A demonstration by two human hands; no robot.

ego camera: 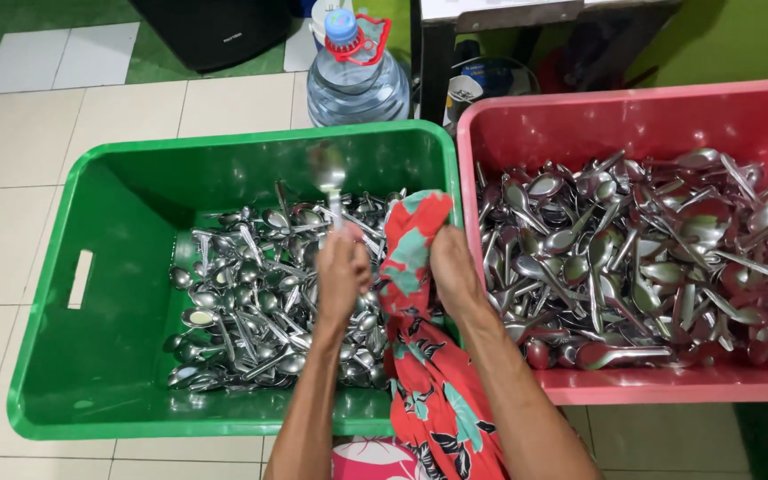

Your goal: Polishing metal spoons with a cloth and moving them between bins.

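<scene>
My left hand (pixel 341 271) grips a metal spoon (pixel 328 178) by its handle, bowl pointing up and blurred, above the green crate (pixel 91 356). Several shiny spoons (pixel 251 293) lie heaped in that crate's right half. My right hand (pixel 453 267) clutches a red floral cloth (pixel 415 258) that hangs down over the green crate's right rim toward my lap. Right of it, the red crate (pixel 633 387) holds a wide pile of spoons (pixel 642 258).
A large clear water bottle (pixel 356 71) with a blue cap stands behind the green crate. A black box (pixel 215 31) and a dark table leg (pixel 433 62) sit further back. White floor tiles (pixel 11 231) lie to the left.
</scene>
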